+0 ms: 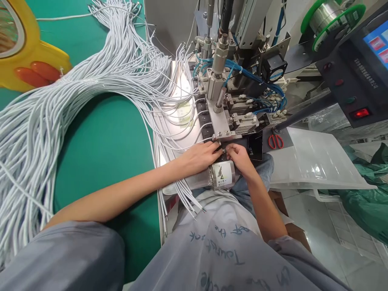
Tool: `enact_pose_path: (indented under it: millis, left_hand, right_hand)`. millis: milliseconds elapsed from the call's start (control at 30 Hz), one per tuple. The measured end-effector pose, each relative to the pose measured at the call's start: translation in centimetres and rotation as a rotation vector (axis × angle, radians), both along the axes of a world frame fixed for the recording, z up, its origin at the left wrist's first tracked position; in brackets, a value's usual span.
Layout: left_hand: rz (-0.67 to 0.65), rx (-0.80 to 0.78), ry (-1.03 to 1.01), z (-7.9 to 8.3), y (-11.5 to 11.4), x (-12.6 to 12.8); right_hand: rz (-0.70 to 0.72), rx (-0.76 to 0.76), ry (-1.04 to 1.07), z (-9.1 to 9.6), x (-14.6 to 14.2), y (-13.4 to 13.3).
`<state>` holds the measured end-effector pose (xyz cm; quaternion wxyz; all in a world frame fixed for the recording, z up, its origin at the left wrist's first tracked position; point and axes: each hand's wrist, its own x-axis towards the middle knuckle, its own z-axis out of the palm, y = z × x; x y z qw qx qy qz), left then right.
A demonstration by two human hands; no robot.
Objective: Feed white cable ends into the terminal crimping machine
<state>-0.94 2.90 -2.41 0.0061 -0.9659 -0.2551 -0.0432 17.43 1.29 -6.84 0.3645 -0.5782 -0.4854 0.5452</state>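
My left hand (200,155) and my right hand (239,157) meet at the front of a small machine (224,81), fingertips pinched together on a tiny part I cannot make out, at a black fixture (230,144). A thick bundle of white cables (100,81) sweeps from the green table (106,145) towards the machine, and several cable ends hang down below my left wrist (188,198). A clear bottle with a label (222,176) lies just under my hands.
A yellow tape dispenser (27,56) sits at the far left. Red-handled scissors (275,141) lie right of the machine beside a clear plastic tray (318,161). A control box with a red lit switch (360,113) and a solder spool (330,20) stand at the right.
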Motion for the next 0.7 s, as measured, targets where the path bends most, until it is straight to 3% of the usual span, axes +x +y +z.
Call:
enact_pose_path:
  millis: [133,233,367,467,500,567,633,700]
  left_hand:
    - [0.04,0.0,0.015,0.7,-0.5,-0.7]
    - [0.108,-0.043,0.038,1.3,-0.6,-1.2]
    - [0.198,-0.06,0.083,1.7,-0.3,-1.5]
    - [0.314,-0.031,0.115,1.7,-0.2,-1.4]
    - [0.34,-0.033,0.123,1.7,-0.1,-1.3]
    - [0.368,-0.048,0.136,1.6,0.0,-1.3]
    - [0.369,-0.066,0.137,1.5,0.1,-1.2]
    - [0.375,-0.073,0.127,1.4,0.2,-1.1]
  right_hand:
    - [0.07,0.064,-0.016,-0.7,0.0,0.0]
    - [0.039,0.11,-0.065,-1.0,0.4,0.2]
    - [-0.181,0.181,-0.132,0.3,1.1,-1.0]
    - [-0.364,0.319,-0.23,2.5,0.1,-4.2]
    - [-0.342,0.328,-0.261,3.1,-0.6,-5.5]
    - [-0.107,0.264,-0.3,3.8,-2.7,-8.1]
    - [0.128,0.181,-0.326,3.5,-4.9,-9.9]
    - [0.248,0.144,-0.364,2.8,-6.7,-10.8]
